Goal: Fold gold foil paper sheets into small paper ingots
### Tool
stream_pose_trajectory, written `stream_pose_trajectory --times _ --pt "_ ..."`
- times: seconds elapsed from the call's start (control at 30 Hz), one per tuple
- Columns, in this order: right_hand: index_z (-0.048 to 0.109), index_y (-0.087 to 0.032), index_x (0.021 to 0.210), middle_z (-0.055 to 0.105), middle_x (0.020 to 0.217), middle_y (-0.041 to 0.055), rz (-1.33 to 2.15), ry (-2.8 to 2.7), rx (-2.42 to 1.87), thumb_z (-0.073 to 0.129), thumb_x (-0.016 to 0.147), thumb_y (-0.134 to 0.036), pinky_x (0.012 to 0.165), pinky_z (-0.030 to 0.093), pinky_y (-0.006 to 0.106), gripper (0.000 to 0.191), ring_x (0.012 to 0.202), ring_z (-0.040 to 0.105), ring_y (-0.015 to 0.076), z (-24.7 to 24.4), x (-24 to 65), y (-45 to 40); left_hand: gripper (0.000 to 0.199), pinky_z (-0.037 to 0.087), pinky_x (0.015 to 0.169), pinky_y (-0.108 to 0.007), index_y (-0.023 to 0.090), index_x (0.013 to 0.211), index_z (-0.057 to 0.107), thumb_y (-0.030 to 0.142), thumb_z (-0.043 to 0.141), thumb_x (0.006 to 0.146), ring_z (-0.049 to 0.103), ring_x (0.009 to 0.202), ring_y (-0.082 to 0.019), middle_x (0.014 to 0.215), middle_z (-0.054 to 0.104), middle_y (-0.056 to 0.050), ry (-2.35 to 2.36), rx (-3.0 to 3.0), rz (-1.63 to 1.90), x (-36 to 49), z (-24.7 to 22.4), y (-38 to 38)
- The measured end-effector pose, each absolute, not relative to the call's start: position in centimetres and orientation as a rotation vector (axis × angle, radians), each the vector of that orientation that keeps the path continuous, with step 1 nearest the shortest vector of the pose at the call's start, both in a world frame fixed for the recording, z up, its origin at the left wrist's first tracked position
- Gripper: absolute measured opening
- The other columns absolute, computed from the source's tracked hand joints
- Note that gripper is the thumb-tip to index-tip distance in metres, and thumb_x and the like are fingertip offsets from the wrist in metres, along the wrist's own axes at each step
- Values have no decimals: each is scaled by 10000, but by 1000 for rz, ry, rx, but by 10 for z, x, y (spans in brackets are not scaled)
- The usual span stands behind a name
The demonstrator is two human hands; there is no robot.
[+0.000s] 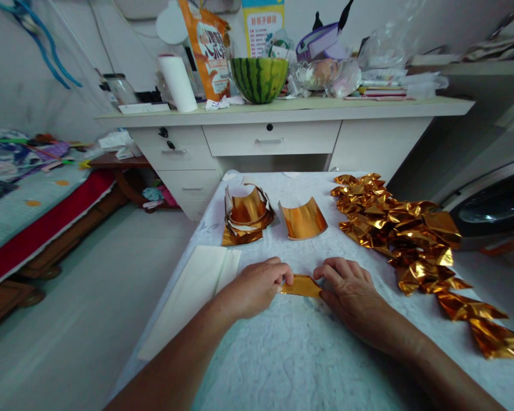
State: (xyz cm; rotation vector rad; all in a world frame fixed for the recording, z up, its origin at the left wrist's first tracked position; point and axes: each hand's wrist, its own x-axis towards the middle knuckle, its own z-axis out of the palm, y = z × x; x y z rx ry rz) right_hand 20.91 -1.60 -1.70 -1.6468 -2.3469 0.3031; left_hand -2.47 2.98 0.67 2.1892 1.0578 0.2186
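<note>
A small folded piece of gold foil paper (301,285) lies low over the cloth-covered table, held between both hands. My left hand (261,284) pinches its left end with thumb and fingers. At the right end my right hand (346,285) grips the corner, thumb below and fingers curled above. Just beyond them rests a single curved sheet of gold foil paper (304,220). Further left stands a curled stack of gold foil sheets (247,212). White paper sheets (192,291) lie beside my left forearm.
A long heap of folded gold foil pieces (389,222) runs down the table's right side. Behind stands a white desk (269,138) with a halved watermelon (259,79), a paper roll (177,83) and an orange snack bag (209,54). A bed (47,194) is at left.
</note>
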Motion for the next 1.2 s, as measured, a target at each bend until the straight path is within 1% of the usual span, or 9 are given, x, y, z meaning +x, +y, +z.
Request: stream_pose_trajectory --times 0.23,0.43,0.5,0.6,0.73,1.07,1.13,1.2 --pt "603 -337 1104 558 1173 51 350 -2374 -1612 532 838 -87 892 423 463 372 1072 501 280 -15 214 -16 303 377 709 -243 229 935 596 65 412 758 538 791 -133 872 552 19 1052 2190 184 -25 9 31" --pt "608 -345 1096 547 1195 48 431 -2362 -1601 478 903 -137 923 401 479 312 1101 479 278 -14 217 -15 321 399 736 -247 229 949 597 56 405 759 540 811 -139 893 563 13 1046 2197 178 -26 11 31" --pt "611 -331 1075 548 1192 50 451 -2363 -1598 474 912 -152 925 395 478 278 1098 478 277 -12 218 -14 334 410 765 -250 228 951 599 47 402 750 546 842 -142 929 571 8 1027 2187 184 -26 11 31" --pt "605 -279 1015 558 1156 55 510 -2375 -1583 494 884 -125 921 388 463 231 1076 480 266 -7 219 -13 366 417 808 -255 226 956 602 26 394 731 552 892 -144 963 577 4 1005 2176 185 -28 11 31" --pt "590 -230 945 561 1110 62 585 -2388 -1571 504 856 -99 896 387 439 180 1029 483 253 0 218 -11 376 422 815 -256 221 954 596 13 378 729 552 902 -144 963 570 2 993 2183 191 -29 11 32" --pt "582 -222 955 555 1101 72 587 -2387 -1565 478 854 -97 886 379 432 192 1023 473 254 5 217 -11 428 425 836 -255 223 958 588 -20 371 680 562 943 -140 982 583 2 937 2165 220 -31 12 32" --pt "582 -221 956 559 1093 74 587 -2390 -1567 479 846 -97 883 381 431 194 1015 475 253 6 217 -11 398 423 813 -244 219 933 584 -9 401 663 566 922 -135 964 592 8 942 2165 243 -30 11 31" --pt "582 -217 953 561 1086 74 594 -2389 -1573 480 838 -95 879 383 428 196 1009 477 250 8 216 -12 305 419 749 -235 215 910 570 43 466 681 569 852 -132 912 600 18 1004 2135 261 -28 10 29"
